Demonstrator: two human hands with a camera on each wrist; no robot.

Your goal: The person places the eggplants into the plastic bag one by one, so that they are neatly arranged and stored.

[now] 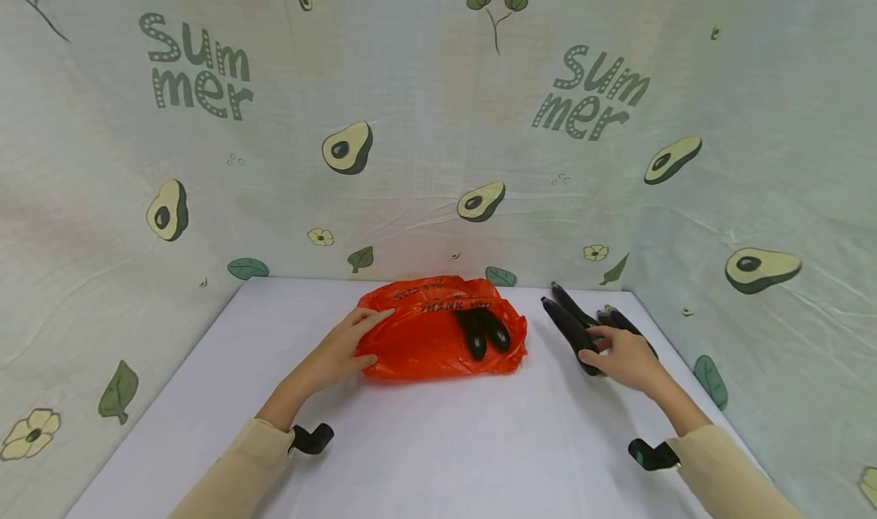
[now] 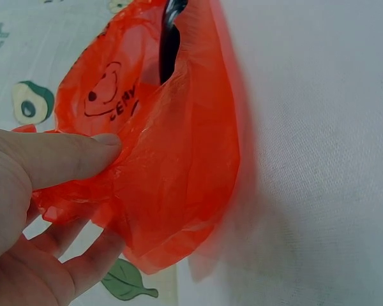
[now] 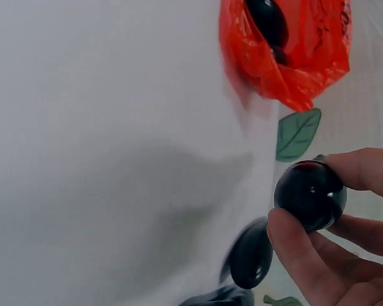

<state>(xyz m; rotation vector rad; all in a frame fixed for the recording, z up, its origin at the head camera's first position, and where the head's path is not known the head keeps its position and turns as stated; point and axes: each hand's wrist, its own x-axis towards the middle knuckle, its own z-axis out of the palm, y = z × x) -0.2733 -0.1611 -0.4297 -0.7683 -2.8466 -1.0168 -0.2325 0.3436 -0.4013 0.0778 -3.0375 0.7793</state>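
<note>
A red plastic bag (image 1: 411,344) lies at the middle back of the table, its mouth facing front. Two dark eggplants (image 1: 474,335) show inside it. At the bag's left side, my left hand (image 1: 340,351) pinches the plastic, with the thumb (image 2: 70,156) in front and the fingers behind. My right hand (image 1: 626,358) grips a long dark eggplant (image 1: 567,325) near its rounded end, seen end-on in the right wrist view. Behind it lies another eggplant (image 1: 570,303), and more eggplants (image 1: 622,321) sit past the hand at the right, partly hidden by it.
The white table (image 1: 445,450) reaches forward to a printed cloth backdrop (image 1: 411,222) with avocado and leaf pictures. Cloth also hangs along the left and right sides. A black wrist camera (image 1: 311,439) sits on the left wrist, another camera (image 1: 652,455) on the right.
</note>
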